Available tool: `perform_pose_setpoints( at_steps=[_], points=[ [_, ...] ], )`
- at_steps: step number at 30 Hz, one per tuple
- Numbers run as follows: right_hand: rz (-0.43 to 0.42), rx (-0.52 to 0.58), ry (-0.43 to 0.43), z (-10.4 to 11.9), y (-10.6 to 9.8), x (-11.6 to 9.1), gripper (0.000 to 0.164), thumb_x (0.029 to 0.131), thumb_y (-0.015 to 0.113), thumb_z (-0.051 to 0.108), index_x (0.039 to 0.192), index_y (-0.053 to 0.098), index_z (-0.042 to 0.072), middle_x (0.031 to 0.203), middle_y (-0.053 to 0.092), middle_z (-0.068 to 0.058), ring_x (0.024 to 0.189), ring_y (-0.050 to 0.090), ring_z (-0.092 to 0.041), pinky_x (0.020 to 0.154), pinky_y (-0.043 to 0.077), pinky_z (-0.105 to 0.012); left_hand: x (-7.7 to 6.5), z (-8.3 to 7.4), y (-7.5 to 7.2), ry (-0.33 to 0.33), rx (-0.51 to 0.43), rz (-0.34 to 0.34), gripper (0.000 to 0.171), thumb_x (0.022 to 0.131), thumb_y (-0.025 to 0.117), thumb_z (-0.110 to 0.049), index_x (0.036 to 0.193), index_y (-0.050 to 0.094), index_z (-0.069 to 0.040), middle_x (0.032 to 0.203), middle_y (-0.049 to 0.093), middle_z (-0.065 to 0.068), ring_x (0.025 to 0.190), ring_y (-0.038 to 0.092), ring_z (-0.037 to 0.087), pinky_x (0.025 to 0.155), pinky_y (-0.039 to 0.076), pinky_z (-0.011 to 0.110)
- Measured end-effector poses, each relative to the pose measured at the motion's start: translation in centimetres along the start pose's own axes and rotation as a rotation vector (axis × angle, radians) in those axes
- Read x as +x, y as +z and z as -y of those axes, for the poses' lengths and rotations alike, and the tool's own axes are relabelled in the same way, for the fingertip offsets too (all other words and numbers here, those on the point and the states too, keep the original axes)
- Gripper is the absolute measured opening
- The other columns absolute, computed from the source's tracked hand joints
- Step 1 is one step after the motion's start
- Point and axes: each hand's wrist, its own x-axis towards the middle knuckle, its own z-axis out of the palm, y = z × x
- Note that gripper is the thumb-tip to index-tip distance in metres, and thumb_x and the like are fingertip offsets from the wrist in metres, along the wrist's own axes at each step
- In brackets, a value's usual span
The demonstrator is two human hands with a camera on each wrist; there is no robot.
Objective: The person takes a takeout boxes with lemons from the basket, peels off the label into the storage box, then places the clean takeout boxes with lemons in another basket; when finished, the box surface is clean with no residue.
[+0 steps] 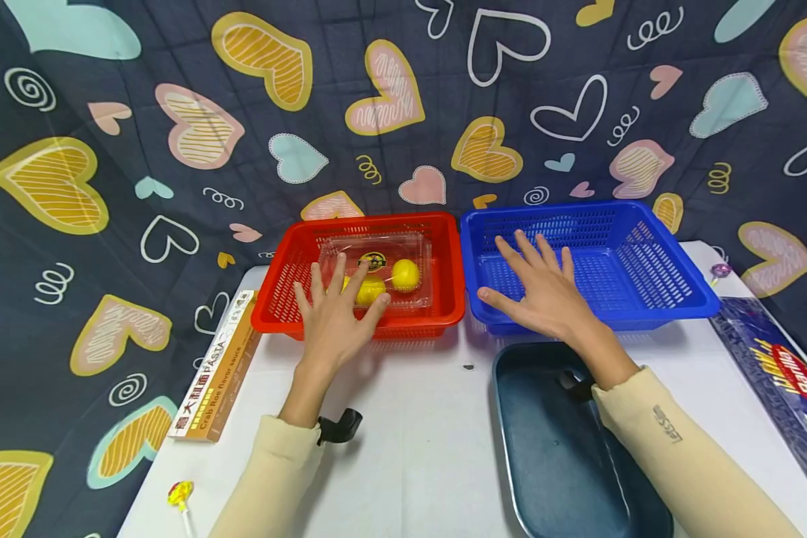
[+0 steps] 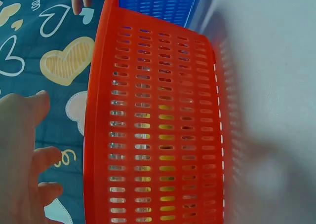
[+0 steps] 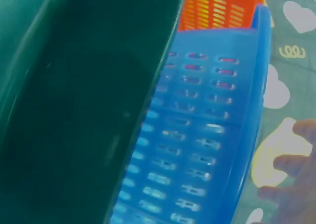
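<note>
Two bare hands spread out before me, both released: my left hand (image 1: 339,317) over the red basket (image 1: 410,327), my right hand (image 1: 541,291) over the blue basket (image 1: 605,276), fingers fanned. From mid-table, the red one sits at eleven o'clock, slotted glossy plastic, holding a clear, thin-walled box (image 1: 403,250) with rounded yellow pieces (image 1: 406,275) and a dark round label. The blue one, also a perforated trapezoid, is toward one o'clock. A smooth, round-cornered dark tray (image 1: 558,441) lies near four, a flat pasta carton (image 1: 222,366) at nine, a yellow lollipop (image 1: 180,493) at eight, a purple one at two, and a blue Barilla pack (image 1: 780,381) at three. White cloth (image 1: 417,441) covers the surface; behind it hangs dark, slightly creased fabric (image 1: 195,52) printed with hearts and squiggles.
</note>
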Motion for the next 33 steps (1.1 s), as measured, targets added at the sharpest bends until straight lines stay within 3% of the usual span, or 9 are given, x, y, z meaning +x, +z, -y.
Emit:
perform_pose_setpoints(
  at_steps=[14, 22, 33],
  points=[
    [0.029, 0.074, -0.042, 1.8, 0.6, 1.6, 0.093, 0.09, 0.057, 0.069, 0.164, 0.016, 0.032, 0.173, 0.009, -0.008, 0.158, 0.006, -0.044, 0.121, -0.001, -0.073, -1.2, 2.0, -0.9, -0.059, -0.052, -0.044, 0.068, 0.097, 0.055, -0.056, 0.156, 0.042, -0.026, 0.171, 0.022, 0.009, 0.157, 0.006, 0.049, 0.12, -0.005, 0.074],
    [0.063, 0.166, -0.046, 2.9, 1.2, 2.7, 0.089, 0.092, 0.062, 0.058, 0.164, 0.018, 0.031, 0.173, 0.012, -0.011, 0.155, 0.011, -0.045, 0.117, 0.008, -0.076, -1.7, 3.1, -1.3, -0.067, -0.06, -0.057, 0.068, 0.098, 0.054, -0.056, 0.157, 0.041, -0.025, 0.17, 0.023, 0.012, 0.156, 0.007, 0.05, 0.12, -0.004, 0.075],
    [0.088, 0.23, -0.107, 4.6, 2.5, 4.6, 0.083, 0.093, 0.065, 0.051, 0.162, 0.029, 0.024, 0.166, 0.031, -0.014, 0.147, 0.025, -0.04, 0.113, 0.022, -0.069, -2.3, 4.5, -1.2, -0.114, -0.109, -0.103, 0.062, 0.098, 0.057, -0.05, 0.154, 0.047, -0.024, 0.168, 0.028, 0.014, 0.155, 0.011, 0.05, 0.12, -0.006, 0.074]
  ],
)
